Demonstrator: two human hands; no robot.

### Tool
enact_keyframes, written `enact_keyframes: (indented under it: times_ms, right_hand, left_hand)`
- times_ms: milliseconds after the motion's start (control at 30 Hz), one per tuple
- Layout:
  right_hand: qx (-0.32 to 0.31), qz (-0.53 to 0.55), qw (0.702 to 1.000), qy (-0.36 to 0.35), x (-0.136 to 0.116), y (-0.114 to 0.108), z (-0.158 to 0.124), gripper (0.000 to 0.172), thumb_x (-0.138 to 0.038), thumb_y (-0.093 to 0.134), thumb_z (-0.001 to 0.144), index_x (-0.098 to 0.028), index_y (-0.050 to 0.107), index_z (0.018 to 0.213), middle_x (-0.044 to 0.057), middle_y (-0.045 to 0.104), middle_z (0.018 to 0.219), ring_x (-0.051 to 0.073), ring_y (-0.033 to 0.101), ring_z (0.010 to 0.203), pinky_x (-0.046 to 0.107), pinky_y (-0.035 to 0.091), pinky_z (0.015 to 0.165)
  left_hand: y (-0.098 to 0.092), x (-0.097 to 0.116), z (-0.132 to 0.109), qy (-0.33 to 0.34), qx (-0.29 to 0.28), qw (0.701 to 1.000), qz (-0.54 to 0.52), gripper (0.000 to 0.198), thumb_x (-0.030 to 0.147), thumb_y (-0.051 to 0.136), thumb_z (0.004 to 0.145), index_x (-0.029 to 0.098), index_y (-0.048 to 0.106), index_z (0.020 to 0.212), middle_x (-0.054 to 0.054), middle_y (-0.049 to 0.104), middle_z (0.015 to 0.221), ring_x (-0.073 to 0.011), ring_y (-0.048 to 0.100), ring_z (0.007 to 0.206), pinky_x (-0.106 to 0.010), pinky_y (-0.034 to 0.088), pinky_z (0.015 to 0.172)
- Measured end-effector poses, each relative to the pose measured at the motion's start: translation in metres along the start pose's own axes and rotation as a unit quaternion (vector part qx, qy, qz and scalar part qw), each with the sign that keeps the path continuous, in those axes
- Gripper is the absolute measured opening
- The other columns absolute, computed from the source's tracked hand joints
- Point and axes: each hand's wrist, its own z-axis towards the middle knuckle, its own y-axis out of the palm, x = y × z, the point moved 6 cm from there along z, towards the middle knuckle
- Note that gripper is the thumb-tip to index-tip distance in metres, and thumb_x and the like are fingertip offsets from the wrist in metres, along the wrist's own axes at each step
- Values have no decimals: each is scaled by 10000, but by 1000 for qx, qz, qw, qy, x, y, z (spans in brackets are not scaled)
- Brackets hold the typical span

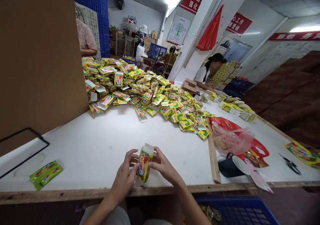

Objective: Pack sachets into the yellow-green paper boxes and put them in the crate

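Observation:
Between my two hands stands a small yellow-green carton (145, 163), upright near the table's front edge, with its white top flap raised. My left hand (126, 171) grips its left side, thumb against the front face. On the other side my right hand (162, 165) has its thumb and fingers closed on the carton's right edge. A heap of similar small cartons (135, 85) covers the back of the white table (110, 141); several have open white flaps. Off to the left lies a flat green packet (46, 174).
A large cardboard box (42, 52) walls off the left, beside a black wire frame (37, 135). Past a wooden strip (213, 155) on the right are a plastic bag (232, 136), a dark mug (232, 166) and scissors (290, 164). A blue crate (240, 208) sits below. Other people work beyond.

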Motion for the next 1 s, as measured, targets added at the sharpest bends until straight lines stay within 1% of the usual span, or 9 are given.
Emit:
enact_keyframes:
  times_ms: [67,133,233,333,500,633,700,867,1000]
  right_hand:
    - [-18,35,996,80,-4,14,-5,948,-307,-561,873,-35,39,1554,-329,236,1309,-456,-268,952,-398,-178,892]
    - [-22,53,990,128,-10,26,-7,938,-297,-558,868,-50,52,1537,-342,237,1292,-456,-261,926,-386,-180,861]
    - [-10,67,986,150,-21,35,-10,955,-304,-591,861,-52,30,1542,-298,237,1340,-445,-269,919,-412,-160,896]
    - [-10,44,987,151,-26,36,-16,980,-288,-649,864,-50,-9,1566,-292,216,1362,-443,-288,925,-428,-179,941]
    - [-18,-24,987,158,-19,33,-19,1223,-256,-932,744,-215,1,1533,-439,156,1217,-452,-267,876,-336,-189,786]
    - [-23,-62,982,176,-14,35,-16,1287,-185,-977,731,-217,-12,1583,-457,147,1183,-441,-278,865,-330,-187,795]
    - [-14,-70,984,164,-14,33,-13,1277,-166,-959,754,-288,26,1559,-458,145,1184,-419,-298,854,-327,-205,809]
    - [31,-65,987,144,-13,22,-4,1270,-217,-917,776,-563,227,1206,-471,155,1133,-347,-341,836,-258,-258,784]
    - [48,-20,972,228,-7,22,-2,1239,-259,-877,799,-503,189,1381,-425,158,1241,-410,-345,962,-313,-275,883]
  left_hand:
    - [-1,-1,0,-23,8,1000,-3,430,381,446,905,244,265,1271,-45,463,1038,-116,543,863,-271,493,761]
    - [-1,0,0,-25,9,1000,-2,442,380,479,889,231,284,1256,-45,459,1056,-115,543,891,-271,476,812]
    - [4,2,1,-27,-25,999,-23,392,376,487,888,210,324,1203,-53,477,1106,-127,549,935,-266,466,825]
    - [8,4,0,-31,-67,997,-30,317,380,482,890,176,395,1118,-46,549,981,-139,554,877,-250,461,762]
    - [8,7,1,-31,-89,995,-27,303,398,515,867,129,482,1003,-59,583,902,-160,552,846,-251,451,735]
    - [6,4,1,-45,-73,996,-24,377,448,462,889,116,492,1067,-86,586,998,-173,564,907,-272,460,781]
    - [5,1,1,-50,-60,997,-24,401,455,439,899,107,503,1089,-101,576,1057,-174,562,945,-284,457,829]
    - [1,4,1,-2,-19,1000,5,318,394,469,893,125,560,1036,-96,491,1217,-170,488,1123,-268,426,939]
    - [-1,10,0,18,-6,999,-38,235,344,479,898,159,478,1043,-65,511,1158,-147,516,1071,-291,454,915]
